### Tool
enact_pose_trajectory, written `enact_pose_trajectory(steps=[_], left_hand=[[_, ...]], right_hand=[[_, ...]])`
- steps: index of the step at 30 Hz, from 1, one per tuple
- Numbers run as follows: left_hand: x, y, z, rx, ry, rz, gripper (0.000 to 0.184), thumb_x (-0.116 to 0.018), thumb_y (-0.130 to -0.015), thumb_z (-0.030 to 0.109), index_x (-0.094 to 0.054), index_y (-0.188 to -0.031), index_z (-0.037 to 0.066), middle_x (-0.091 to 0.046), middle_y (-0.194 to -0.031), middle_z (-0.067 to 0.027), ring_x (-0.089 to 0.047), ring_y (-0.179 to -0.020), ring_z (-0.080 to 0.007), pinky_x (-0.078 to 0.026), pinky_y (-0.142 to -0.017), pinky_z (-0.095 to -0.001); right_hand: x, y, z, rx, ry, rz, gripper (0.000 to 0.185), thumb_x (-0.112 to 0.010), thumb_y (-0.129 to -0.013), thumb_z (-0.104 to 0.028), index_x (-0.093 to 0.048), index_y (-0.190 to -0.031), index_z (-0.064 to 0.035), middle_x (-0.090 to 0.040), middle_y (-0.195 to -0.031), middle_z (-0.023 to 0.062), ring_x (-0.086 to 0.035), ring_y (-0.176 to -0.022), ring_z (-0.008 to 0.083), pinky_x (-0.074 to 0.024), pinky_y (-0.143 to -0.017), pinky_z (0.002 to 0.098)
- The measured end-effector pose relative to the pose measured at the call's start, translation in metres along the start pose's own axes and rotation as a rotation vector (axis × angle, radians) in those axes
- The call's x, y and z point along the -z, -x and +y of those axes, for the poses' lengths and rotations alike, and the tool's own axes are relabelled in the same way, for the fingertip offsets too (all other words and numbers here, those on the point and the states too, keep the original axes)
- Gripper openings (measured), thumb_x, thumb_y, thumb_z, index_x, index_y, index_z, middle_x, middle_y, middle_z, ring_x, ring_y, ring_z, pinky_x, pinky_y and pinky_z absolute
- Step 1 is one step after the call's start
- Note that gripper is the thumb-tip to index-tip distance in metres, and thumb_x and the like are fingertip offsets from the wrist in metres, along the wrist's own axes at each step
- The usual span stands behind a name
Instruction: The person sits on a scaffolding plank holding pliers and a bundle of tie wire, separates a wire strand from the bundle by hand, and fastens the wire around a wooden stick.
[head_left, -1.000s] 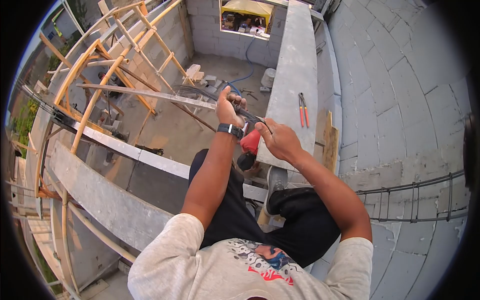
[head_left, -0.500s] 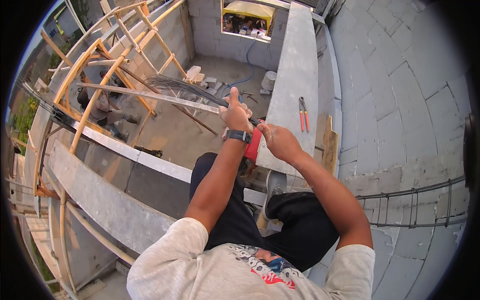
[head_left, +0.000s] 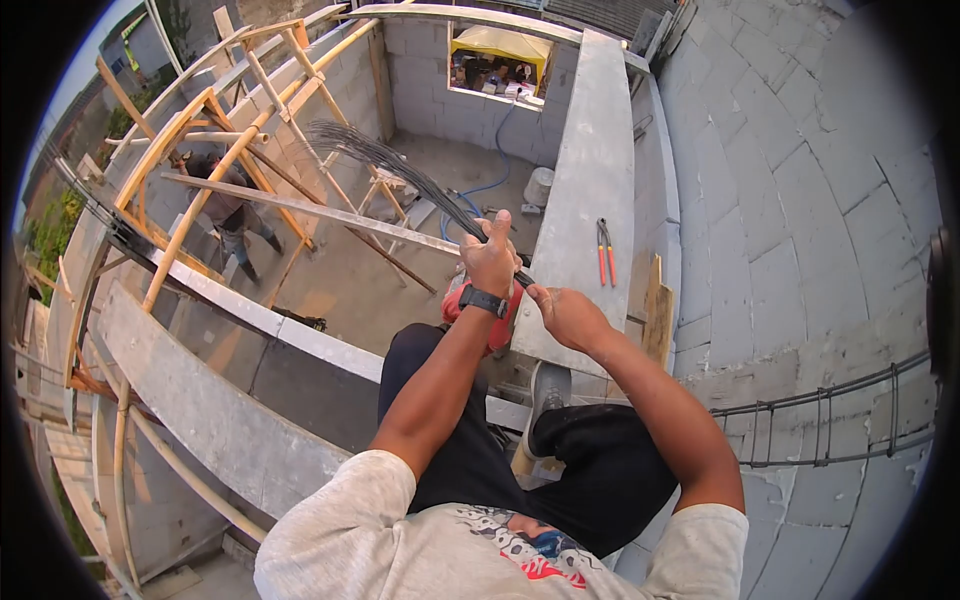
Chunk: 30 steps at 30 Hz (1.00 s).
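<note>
A bundle of thin dark wires (head_left: 425, 185) runs from my hands up and left, its loose ends fanned out. My left hand (head_left: 490, 258), with a black watch at the wrist, is closed around the bundle, thumb pointing up. Just below and to the right, my right hand (head_left: 568, 316) pinches the near end of the same bundle between thumb and fingers. A red object (head_left: 500, 325) shows partly under my hands. Pincers with red handles (head_left: 607, 255) lie on the grey plank, to the right of my hands.
The long grey plank (head_left: 590, 120) extends away beside a block wall. Wooden scaffolding (head_left: 240, 150) stands at the left, with a co-worker (head_left: 228, 205) on the floor below. A white bucket (head_left: 539, 186) and blue hose lie further off. A rebar cage (head_left: 820, 425) is at the right.
The wire bundle has swung up and its fanned ends now show more fully. Both hands are lower and slightly right in view. The co-worker at the left has come into view and stands more upright.
</note>
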<state>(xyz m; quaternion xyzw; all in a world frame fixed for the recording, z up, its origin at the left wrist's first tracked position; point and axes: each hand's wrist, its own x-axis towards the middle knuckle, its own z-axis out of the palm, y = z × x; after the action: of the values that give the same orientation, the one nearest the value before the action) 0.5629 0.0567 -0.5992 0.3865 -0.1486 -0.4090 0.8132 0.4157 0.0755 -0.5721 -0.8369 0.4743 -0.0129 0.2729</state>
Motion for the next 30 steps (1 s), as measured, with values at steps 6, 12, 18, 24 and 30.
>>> enact_pose_trajectory(steps=[6, 12, 18, 24, 30], left_hand=[[-0.002, -0.005, 0.012, 0.099, 0.241, -0.073, 0.028, -0.068, -0.090, 0.029, -0.045, -0.082, 0.014, -0.050, -0.060, -0.0001, -0.048, -0.043, -0.0113, -0.046, -0.043, -0.0287], [0.044, -0.060, 0.042, 0.213, 0.500, 0.079, 0.022, -0.062, -0.093, 0.031, -0.052, -0.085, 0.014, -0.054, -0.073, 0.0028, -0.054, -0.062, -0.0117, -0.051, -0.061, -0.0316], [0.101, -0.097, 0.081, 0.149, 0.515, 0.026, 0.018, -0.061, -0.095, 0.028, -0.051, -0.086, 0.016, -0.043, -0.064, 0.0074, -0.042, -0.053, -0.0061, -0.039, -0.051, -0.0251], [0.132, -0.100, 0.103, -0.022, 0.435, 0.092, 0.023, -0.067, -0.091, 0.031, -0.051, -0.084, 0.016, -0.036, -0.059, 0.0083, -0.036, -0.046, -0.0042, -0.035, -0.045, -0.0226], [0.131, -0.097, 0.113, -0.031, 0.370, 0.035, 0.026, -0.065, -0.092, 0.035, -0.049, -0.079, 0.018, -0.032, -0.055, 0.0088, -0.031, -0.043, -0.0048, -0.031, -0.042, -0.0221]], right_hand=[[0.028, 0.012, -0.007, 0.048, -0.238, 0.040, 0.060, -0.027, -0.102, -0.048, -0.057, -0.086, 0.0018, -0.060, -0.077, 0.0249, -0.058, -0.081, 0.0430, -0.0430, -0.073, 0.0484], [0.017, 0.022, 0.031, 0.109, -0.084, 0.064, 0.053, -0.032, -0.101, -0.048, -0.054, -0.086, -0.0027, -0.057, -0.069, 0.0217, -0.058, -0.072, 0.0428, -0.0426, -0.067, 0.0489], [0.026, 0.038, 0.041, 0.274, 0.145, 0.238, 0.043, -0.042, -0.100, -0.042, -0.050, -0.080, -0.0048, -0.056, -0.065, 0.0201, -0.056, -0.063, 0.0441, -0.0417, -0.056, 0.0497], [0.031, 0.040, 0.061, 0.321, 0.246, 0.284, 0.041, -0.048, -0.097, -0.040, -0.049, -0.077, -0.0055, -0.055, -0.063, 0.0181, -0.057, -0.061, 0.0414, -0.0425, -0.053, 0.0480], [0.023, 0.040, 0.068, 0.353, 0.215, 0.271, 0.041, -0.049, -0.097, -0.041, -0.049, -0.077, -0.0053, -0.055, -0.064, 0.0181, -0.056, -0.060, 0.0421, -0.0415, -0.052, 0.0477]])
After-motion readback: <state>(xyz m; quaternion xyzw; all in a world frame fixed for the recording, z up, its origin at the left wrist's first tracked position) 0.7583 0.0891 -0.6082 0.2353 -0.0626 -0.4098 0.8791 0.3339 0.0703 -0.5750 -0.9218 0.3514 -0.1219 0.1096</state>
